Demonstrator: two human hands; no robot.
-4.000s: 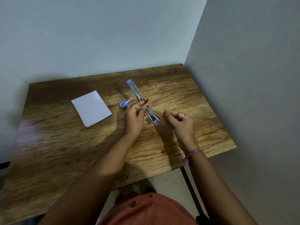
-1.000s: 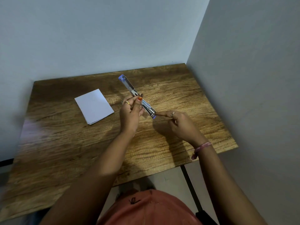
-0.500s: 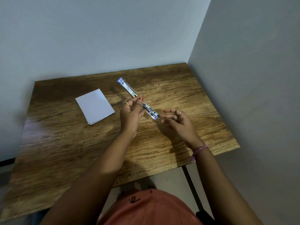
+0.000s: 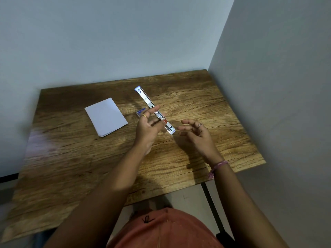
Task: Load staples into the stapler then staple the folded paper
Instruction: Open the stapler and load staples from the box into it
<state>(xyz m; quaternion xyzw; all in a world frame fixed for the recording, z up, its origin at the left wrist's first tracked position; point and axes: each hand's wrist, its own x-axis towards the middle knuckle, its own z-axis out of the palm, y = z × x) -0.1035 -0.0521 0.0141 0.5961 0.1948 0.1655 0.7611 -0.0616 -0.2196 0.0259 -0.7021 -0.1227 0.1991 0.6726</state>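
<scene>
**Wood-grain worktop, stapler swung open in left hand**

Wood-grain worktop (image 4: 75, 158) sits in a corner w/ grey walls behind and to the right. Far left of the objects: folded paper (image 4: 106, 116), white, lying flat on the worktop, well apart from both hands. Just right of it, a small blue staple box (image 4: 140, 111) rests on the surface, partly hidden behind the left fingers.

Left hand (image 4: 148, 128) is raised over the mid worktop, fingers curled round the middle of the stapler (image 4: 154, 110); index finger lies stretched across the metal, thumb w/ orange nail presses near the lower part. Gold ring on one finger. Stapler is swung fully open into one long straight strip, running diagonally from far-left to near-right; top end w/ blue-purple tip points away toward the back wall, lower end w/ blue tip points at the right hand. Metal channel faces up; can't tell if staples are inside, too small.

Right hand (image 4: 196, 134) hovers just beside the stapler's lower tip, not touching; fingers loosely bent, spread, holding nothing visible. Ring on one finger, pink thread band (image 4: 217, 167) at the wrist. At the bottom edge, orange-red clothing (image 4: 166, 230) of the person.
</scene>
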